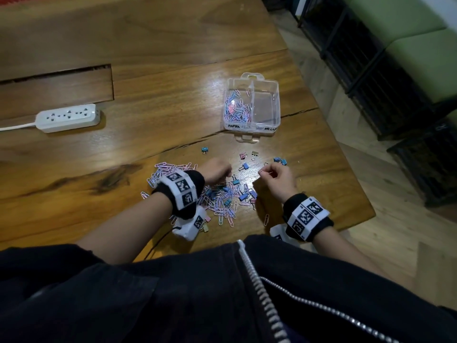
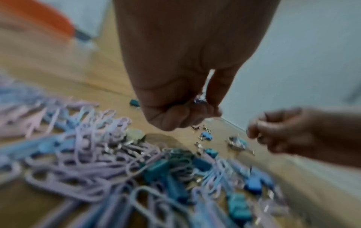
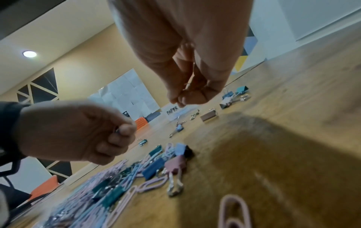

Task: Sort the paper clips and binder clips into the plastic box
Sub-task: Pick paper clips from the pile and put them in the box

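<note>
The wooden worktop (image 1: 153,78) fills most of the scene, with a white power strip (image 1: 68,117) lying at its left; nearer the right edge stands the clear plastic box (image 1: 252,105), lid off, two compartments, its left one holding pink and blue paper clips (image 1: 236,111), its right one looking bare; its front wall bears handwritten labels. Closer to the person lies the mixed heap (image 1: 222,199) of paper clips and binder clips, well apart from the box, with a few loose binder clips (image 1: 244,166) scattered between heap and box. The left hand (image 1: 217,172) hovers over the heap, fingers curled together, the grip pinching something small and metallic (image 2: 199,99) that I cannot identify through the blur; the right hand (image 1: 280,177) sits just beside it, fingers and thumb closed on a thin wire clip (image 1: 265,172); one pink paper clip (image 3: 234,211) lies alone near that wrist.
</note>
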Tool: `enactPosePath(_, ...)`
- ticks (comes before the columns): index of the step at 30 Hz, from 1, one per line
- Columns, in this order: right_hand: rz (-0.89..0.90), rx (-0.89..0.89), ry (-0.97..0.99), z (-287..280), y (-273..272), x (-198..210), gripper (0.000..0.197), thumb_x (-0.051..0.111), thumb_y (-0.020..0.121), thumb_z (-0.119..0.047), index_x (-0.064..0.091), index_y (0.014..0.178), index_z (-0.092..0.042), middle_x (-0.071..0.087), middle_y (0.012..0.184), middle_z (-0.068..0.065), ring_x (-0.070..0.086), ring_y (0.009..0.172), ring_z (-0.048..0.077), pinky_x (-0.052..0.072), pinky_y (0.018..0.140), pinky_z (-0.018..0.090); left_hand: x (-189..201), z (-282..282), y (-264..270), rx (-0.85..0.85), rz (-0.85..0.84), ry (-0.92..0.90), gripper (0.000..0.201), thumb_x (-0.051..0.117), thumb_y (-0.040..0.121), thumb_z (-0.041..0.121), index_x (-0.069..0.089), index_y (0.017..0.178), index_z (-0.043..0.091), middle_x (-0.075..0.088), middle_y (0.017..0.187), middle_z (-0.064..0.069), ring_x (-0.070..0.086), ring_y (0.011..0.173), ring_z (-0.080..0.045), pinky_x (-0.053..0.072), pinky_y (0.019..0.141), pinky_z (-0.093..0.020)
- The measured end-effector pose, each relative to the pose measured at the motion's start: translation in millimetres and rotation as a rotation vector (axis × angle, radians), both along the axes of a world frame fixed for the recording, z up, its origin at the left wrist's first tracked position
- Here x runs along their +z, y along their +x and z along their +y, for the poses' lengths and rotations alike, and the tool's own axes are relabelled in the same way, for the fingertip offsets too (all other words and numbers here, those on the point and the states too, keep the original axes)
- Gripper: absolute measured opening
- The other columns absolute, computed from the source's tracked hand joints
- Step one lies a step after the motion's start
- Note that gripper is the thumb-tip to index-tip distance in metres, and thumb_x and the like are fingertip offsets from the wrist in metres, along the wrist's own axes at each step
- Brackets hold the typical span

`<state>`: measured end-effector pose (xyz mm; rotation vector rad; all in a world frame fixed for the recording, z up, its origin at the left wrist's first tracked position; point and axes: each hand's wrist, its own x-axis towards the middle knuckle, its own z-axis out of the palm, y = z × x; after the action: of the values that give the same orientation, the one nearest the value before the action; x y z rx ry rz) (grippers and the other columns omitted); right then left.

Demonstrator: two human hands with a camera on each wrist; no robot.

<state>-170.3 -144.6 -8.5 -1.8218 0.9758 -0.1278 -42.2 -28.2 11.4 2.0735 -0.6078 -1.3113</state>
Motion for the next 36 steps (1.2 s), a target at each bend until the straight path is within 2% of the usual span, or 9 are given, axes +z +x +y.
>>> enactPosePath(3, -0.031, -0.003, 0.121, 5, -3, 2, 0.021, 0.042, 0.089, 0.002, 0.058, 0.096, -0.009, 0.052, 0.073, -0.005, 0.052, 0.069, 0.006, 0.043, 0.057, 0.013, -7, 2, -11, -0.290, -0.448, 0.094, 0.026, 0.030, 0.097, 0.016, 0.049, 0.082, 0.007, 0.046, 0.082, -0.008, 0.046, 0.076, -0.020, 0.041, 0.065, -0.025)
enactPosePath(6, 0.083, 0.035, 0.146, 6, 1, -1, 0.021, 0.038, 0.090, 0.001, 0.057, 0.087, -0.008, 0.057, 0.082, -0.002, 0.051, 0.070, 0.004, 0.042, 0.063, 0.016, -18, 7, -17, -0.442, -0.715, 0.253, 0.045, 0.042, 0.089, 0.049, 0.050, 0.104, 0.007, 0.047, 0.095, -0.007, 0.051, 0.091, -0.022, 0.048, 0.082, -0.032)
enactPosePath(8, 0.160, 0.109, 0.032, 8, 4, -5, 0.015, 0.046, 0.089, -0.005, 0.061, 0.093, -0.003, 0.062, 0.095, 0.007, 0.054, 0.081, 0.012, 0.044, 0.074, 0.022, -24, 7, -20, -0.500, -0.788, 0.314, 0.067, 0.052, 0.076, 0.063, 0.047, 0.114, 0.008, 0.052, 0.107, -0.007, 0.052, 0.100, -0.023, 0.049, 0.088, -0.035)
enactPosePath(12, 0.239, 0.246, -0.194, 18, 8, -12, 0.019, 0.063, 0.080, -0.016, 0.063, 0.094, -0.003, 0.062, 0.102, 0.014, 0.054, 0.086, 0.019, 0.040, 0.076, 0.023, -30, 4, -26, -0.479, -0.799, 0.290, 0.063, 0.057, 0.081, 0.051, 0.043, 0.122, 0.005, 0.051, 0.120, -0.013, 0.052, 0.109, -0.026, 0.047, 0.093, -0.037)
enactPosePath(20, 0.293, 0.453, -0.285, 27, 12, -3, 0.033, 0.071, 0.074, -0.013, 0.060, 0.103, -0.002, 0.054, 0.109, 0.012, 0.052, 0.100, 0.024, 0.039, 0.081, 0.023, -25, 4, -23, -0.566, -0.675, 0.276, 0.036, 0.045, 0.092, 0.034, 0.057, 0.108, 0.004, 0.057, 0.112, -0.014, 0.056, 0.102, -0.028, 0.048, 0.090, -0.038)
enactPosePath(23, 0.265, 0.401, -0.155, 24, 10, -2, 0.025, 0.069, 0.074, -0.006, 0.059, 0.097, -0.004, 0.054, 0.091, 0.004, 0.054, 0.079, 0.013, 0.039, 0.062, 0.011, -19, 8, -14, -0.514, -0.548, 0.216, 0.036, 0.043, 0.094, 0.032, 0.057, 0.103, 0.000, 0.056, 0.100, -0.012, 0.056, 0.090, -0.025, 0.047, 0.081, -0.032)
enactPosePath(27, 0.186, 0.336, -0.033, 18, 9, 1, 0.016, 0.066, 0.076, -0.002, 0.057, 0.089, -0.004, 0.048, 0.073, -0.007, 0.042, 0.063, -0.002, 0.039, 0.045, 0.006, -12, 14, -2, -0.292, -0.252, 0.103, 0.023, 0.044, 0.094, 0.029, 0.049, 0.083, 0.010, 0.046, 0.073, 0.003, 0.043, 0.061, -0.009, 0.037, 0.055, -0.020)
enactPosePath(33, 0.069, 0.192, 0.118, 11, 4, -4, 0.009, 0.064, 0.078, -0.004, 0.061, 0.084, -0.010, 0.059, 0.076, -0.004, 0.058, 0.075, 0.013, 0.047, 0.065, 0.015, -10, 18, 10, 0.197, 0.223, -0.139, 0.028, 0.036, 0.088, 0.001, 0.042, 0.063, 0.011, 0.044, 0.061, 0.001, 0.037, 0.047, -0.008, 0.032, 0.044, -0.017)
enactPosePath(36, 0.038, 0.127, 0.213, 9, 3, 1, 0.015, 0.059, 0.083, -0.005, 0.063, 0.097, -0.003, 0.059, 0.076, -0.006, 0.058, 0.071, 0.009, 0.044, 0.059, 0.017, -12, 21, 8, 0.248, 0.403, -0.237, 0.029, 0.025, 0.082, -0.008, 0.040, 0.062, 0.008, 0.054, 0.045, 0.001, 0.041, 0.034, -0.005, 0.032, 0.032, -0.014)
